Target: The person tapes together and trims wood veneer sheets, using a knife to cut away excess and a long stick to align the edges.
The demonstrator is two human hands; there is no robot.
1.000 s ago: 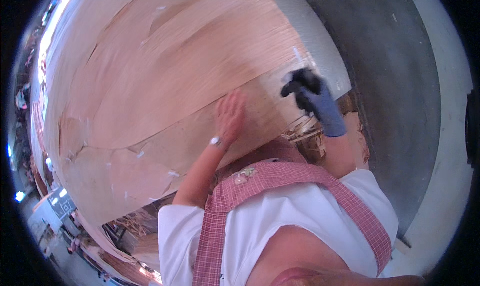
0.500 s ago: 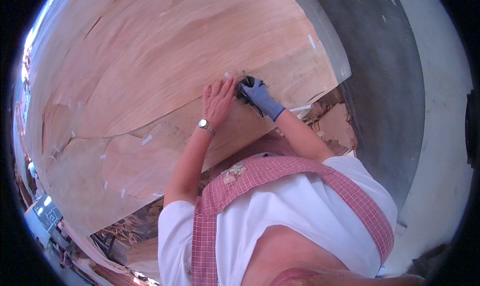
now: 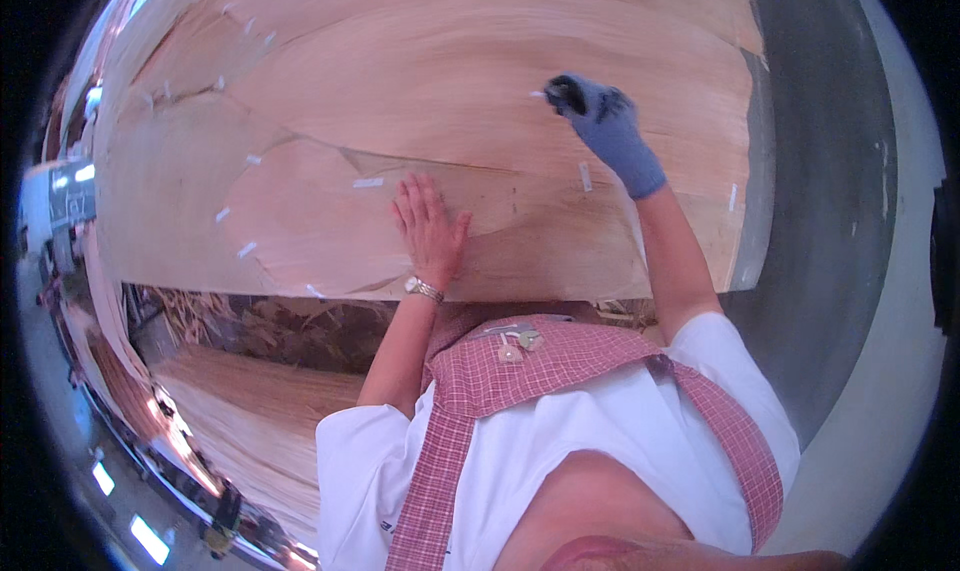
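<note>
I see a large sheet of wood veneer (image 3: 430,101) filling the upper part of the head view, pale and grainy, with a long crack running across its middle and short strips of white tape (image 3: 367,182) stuck along the splits. My left hand (image 3: 430,226) lies flat on the veneer just below the crack, fingers spread wide and holding nothing, a metal wristwatch (image 3: 424,290) at the wrist near the veneer's front edge. My right hand (image 3: 605,126), in a blue glove, is up on the veneer above the crack and toward its right edge, curled around a small dark object (image 3: 567,93) that I cannot identify. Beside the veneer's right edge runs a grey floor (image 3: 830,171). Below its front edge sit wood scraps (image 3: 260,326) and a lower stack of veneer sheets (image 3: 250,411). A red checked apron (image 3: 560,356) covers my white shirt (image 3: 620,421).
</note>
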